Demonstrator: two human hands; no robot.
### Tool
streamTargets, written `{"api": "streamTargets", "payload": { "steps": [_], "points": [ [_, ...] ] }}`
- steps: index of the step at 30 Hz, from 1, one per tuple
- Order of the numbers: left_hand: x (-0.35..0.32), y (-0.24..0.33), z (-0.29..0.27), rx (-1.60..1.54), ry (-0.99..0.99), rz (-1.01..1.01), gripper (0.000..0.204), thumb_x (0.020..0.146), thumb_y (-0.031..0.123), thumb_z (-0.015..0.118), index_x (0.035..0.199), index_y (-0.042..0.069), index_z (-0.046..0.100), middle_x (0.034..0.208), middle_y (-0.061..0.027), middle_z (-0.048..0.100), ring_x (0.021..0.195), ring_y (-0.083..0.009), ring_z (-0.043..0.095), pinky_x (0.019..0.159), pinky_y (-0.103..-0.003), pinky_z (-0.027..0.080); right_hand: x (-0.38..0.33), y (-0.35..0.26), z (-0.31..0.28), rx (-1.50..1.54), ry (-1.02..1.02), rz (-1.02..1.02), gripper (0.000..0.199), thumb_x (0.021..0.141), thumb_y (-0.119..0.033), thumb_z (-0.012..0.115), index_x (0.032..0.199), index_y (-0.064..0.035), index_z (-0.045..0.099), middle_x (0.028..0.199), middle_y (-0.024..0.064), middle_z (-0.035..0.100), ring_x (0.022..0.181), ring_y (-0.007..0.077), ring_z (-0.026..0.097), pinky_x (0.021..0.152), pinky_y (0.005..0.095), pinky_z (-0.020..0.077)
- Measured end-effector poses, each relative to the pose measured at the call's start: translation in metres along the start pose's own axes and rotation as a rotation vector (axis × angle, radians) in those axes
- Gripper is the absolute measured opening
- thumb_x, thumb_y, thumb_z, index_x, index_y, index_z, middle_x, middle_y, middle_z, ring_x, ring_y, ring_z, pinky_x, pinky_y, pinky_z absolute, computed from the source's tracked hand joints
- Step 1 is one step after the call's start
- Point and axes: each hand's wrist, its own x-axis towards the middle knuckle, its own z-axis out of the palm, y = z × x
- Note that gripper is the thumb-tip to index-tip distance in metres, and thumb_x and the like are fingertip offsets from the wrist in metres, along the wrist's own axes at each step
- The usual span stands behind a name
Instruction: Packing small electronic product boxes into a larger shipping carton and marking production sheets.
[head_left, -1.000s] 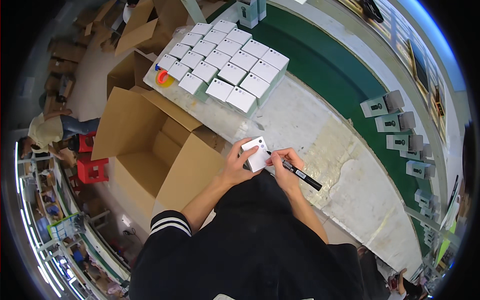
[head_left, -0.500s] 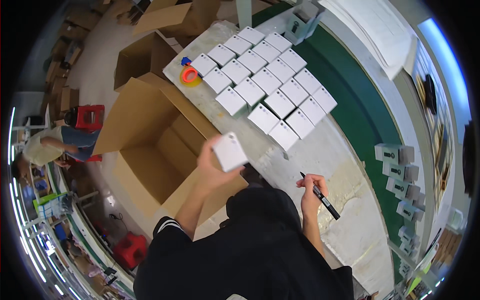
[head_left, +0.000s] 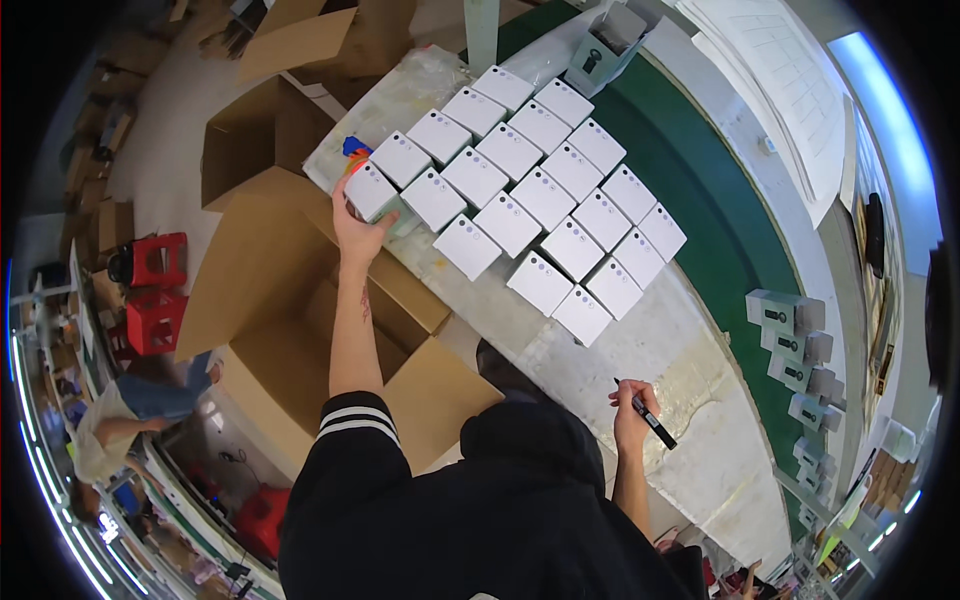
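Holding one white box (head_left: 371,190), one marker (head_left: 648,416)

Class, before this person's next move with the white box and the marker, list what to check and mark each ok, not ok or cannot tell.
1. Left hand grips the white box: ok.
2. Box flat on the table: cannot tell, it sits at the edge.
3. Box lines up with the rows of boxes: ok.
4. Right hand holds the marker: ok.
5. Marker capped: cannot tell.
6. Carton open below the table: ok.
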Motion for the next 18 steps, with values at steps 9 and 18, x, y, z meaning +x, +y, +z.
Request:
{"api": "streamTargets", "payload": {
  "steps": [9,18],
  "points": [
    [-0.008,-0.002,0.003,0.074,0.031,-0.035,0.091,0.056,-0.007,0.081,0.131,0.005,0.032,0.12,-0.0123,0.05,0.111,-0.0234,0.052,0.096,-0.035,0.042,-0.003,0.022,-0.002,-0.043,-0.051,0.067,0.014,0.087,-0.012,0.061,0.086,0.0014,0.059,0.07,0.0069,0.064,0.061,0.0106,0.061,0.055,0.0237,0.048],
    [-0.088,-0.032,0.012,0.4,0.118,-0.193,0.103,0.065,-0.002,0.075,0.143,-0.002,0.008,0.141,-0.0236,0.034,0.128,-0.0317,0.04,0.105,-0.036,0.034,0.001,0.042,-0.016,-0.165,-0.173,-0.065,0.014,0.084,-0.011,0.067,0.09,-0.0014,0.06,0.066,0.0034,0.062,0.06,0.0066,0.056,0.054,0.022,0.0431]
  ]
}}
